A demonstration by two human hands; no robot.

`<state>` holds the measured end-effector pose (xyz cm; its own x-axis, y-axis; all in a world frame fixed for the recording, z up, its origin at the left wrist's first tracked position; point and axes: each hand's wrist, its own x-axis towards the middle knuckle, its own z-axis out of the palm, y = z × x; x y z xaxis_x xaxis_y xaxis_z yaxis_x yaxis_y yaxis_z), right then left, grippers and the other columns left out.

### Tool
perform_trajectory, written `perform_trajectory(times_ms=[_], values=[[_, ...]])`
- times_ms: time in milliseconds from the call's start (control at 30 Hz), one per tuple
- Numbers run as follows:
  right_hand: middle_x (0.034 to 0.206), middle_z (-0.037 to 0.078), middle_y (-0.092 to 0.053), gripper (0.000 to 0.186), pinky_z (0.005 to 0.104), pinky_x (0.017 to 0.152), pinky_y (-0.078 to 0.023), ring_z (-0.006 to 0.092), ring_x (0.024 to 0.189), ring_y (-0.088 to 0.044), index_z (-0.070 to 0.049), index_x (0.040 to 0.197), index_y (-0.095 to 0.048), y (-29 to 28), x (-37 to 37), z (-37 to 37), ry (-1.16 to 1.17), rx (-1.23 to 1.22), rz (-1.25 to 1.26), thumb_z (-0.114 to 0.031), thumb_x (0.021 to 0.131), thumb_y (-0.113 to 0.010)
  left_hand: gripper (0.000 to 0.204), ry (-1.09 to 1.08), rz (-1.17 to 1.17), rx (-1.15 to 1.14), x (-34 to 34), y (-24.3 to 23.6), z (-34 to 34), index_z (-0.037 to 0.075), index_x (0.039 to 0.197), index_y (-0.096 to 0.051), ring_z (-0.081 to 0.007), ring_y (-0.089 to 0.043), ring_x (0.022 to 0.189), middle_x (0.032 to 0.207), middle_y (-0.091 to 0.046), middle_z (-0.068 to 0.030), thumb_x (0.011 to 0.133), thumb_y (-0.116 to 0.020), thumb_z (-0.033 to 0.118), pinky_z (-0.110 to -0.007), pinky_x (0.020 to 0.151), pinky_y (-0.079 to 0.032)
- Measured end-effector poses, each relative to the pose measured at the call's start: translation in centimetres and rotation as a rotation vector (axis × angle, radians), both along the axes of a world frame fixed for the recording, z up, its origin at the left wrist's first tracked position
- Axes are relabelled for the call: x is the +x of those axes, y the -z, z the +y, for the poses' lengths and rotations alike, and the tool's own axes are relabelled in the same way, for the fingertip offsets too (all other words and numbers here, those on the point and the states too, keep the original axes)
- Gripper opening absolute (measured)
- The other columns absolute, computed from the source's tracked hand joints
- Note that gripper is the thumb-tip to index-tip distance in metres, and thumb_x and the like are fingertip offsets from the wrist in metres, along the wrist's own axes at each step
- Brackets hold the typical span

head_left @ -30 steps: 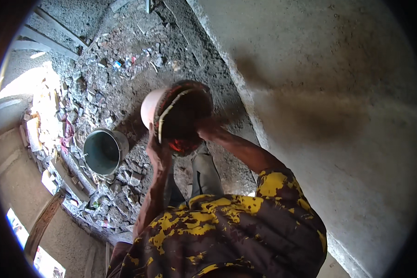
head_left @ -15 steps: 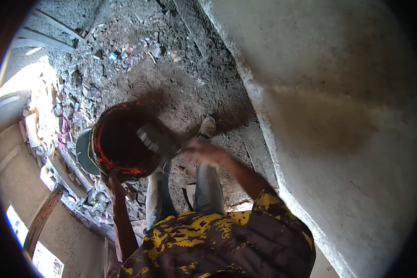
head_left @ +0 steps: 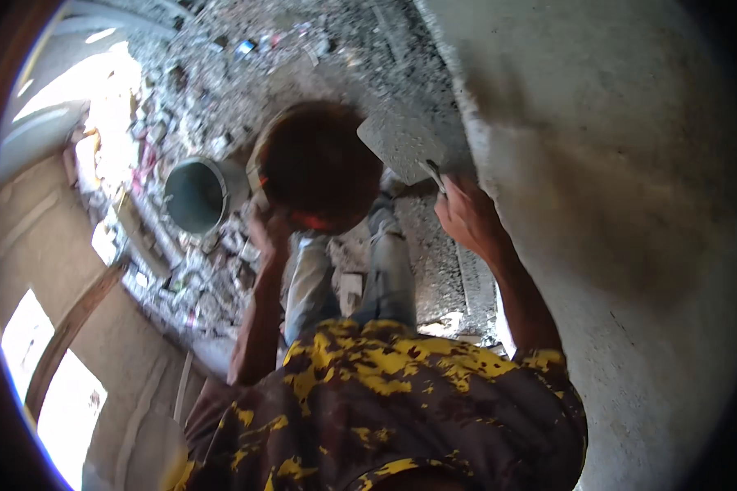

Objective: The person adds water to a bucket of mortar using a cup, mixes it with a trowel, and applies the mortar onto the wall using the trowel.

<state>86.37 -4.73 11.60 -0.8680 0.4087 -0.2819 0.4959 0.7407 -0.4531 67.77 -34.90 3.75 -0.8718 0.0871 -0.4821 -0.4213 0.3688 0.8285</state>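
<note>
With my left hand (head_left: 272, 231) I hold the dark round bucket with the reddish inner wall (head_left: 326, 216), at about 7 o'clock of its mouth. The left fingers appear closed on the rim; how far they wrap beneath, I cannot tell. This bucket is before my legs, toward 11 o'clock of the view, and its inside is too dark to show the contents. My right hand (head_left: 471, 217), between 3 and 4 o'clock of the bucket, has the fingers pressed around the handle of the flat rectangular grey metal trowel (head_left: 409, 141). The blade points toward 11 o'clock and lies beside the rim; whether they touch, I cannot tell.

To do this well, I should keep the left grip firm, the blade level, and the right wrist loose, so the edge does not catch the rim. At 3 o'clock the grey-beige plastered wall (head_left: 630, 352) stands close, so my elbow needs care. The grey-green round bucket (head_left: 195, 196) rests at 9 o'clock, near broken grey rubble (head_left: 201, 290).
</note>
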Motion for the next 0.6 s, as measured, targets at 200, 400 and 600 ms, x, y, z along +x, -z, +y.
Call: perform_trajectory(times_ms=[200, 400, 600], values=[[0.083, 0.014, -0.062, 0.017, 0.0439, 0.070, -0.051, 0.0290, 0.080, -0.063, -0.004, 0.089, -0.065, 7.0, -8.0, -0.2, -0.355, 0.435, -0.258, -0.015, 0.084, -0.054, 0.053, 0.382, 0.131, -0.198, 1.1, -5.6, 11.2, 0.007, 0.132, -0.048, -0.0250, -0.059, 0.107, 0.121, -0.056, -0.0234, 0.079, -0.047, 0.002, -0.034, 0.087, -0.047], [0.078, 0.016, -0.062, 0.015, 0.0448, 0.066, -0.049, 0.0313, 0.074, -0.062, -0.004, 0.085, -0.062, 9.8, -4.7, -0.6, -0.040, -0.201, -0.142, -0.017, 0.080, -0.058, 0.052, 0.554, 0.396, -0.107, 0.4, -7.8, 12.2, 0.009, 0.133, -0.048, -0.0240, -0.050, 0.106, 0.120, -0.051, -0.0195, 0.081, -0.049, 0.002, -0.033, 0.089, -0.043], [0.074, 0.016, -0.061, 0.020, 0.0440, 0.062, -0.048, 0.0324, 0.071, -0.062, -0.005, 0.093, -0.059, 8.8, -3.9, -8.6, 0.115, -0.207, 0.064, -0.021, 0.082, -0.061, 0.023, 0.445, 0.014, 0.059, -4.5, -6.1, 6.8, 0.000, 0.104, -0.056, -0.0117, -0.052, 0.069, 0.079, -0.058, -0.0071, 0.081, -0.052, 0.003, -0.026, 0.067, -0.045]])
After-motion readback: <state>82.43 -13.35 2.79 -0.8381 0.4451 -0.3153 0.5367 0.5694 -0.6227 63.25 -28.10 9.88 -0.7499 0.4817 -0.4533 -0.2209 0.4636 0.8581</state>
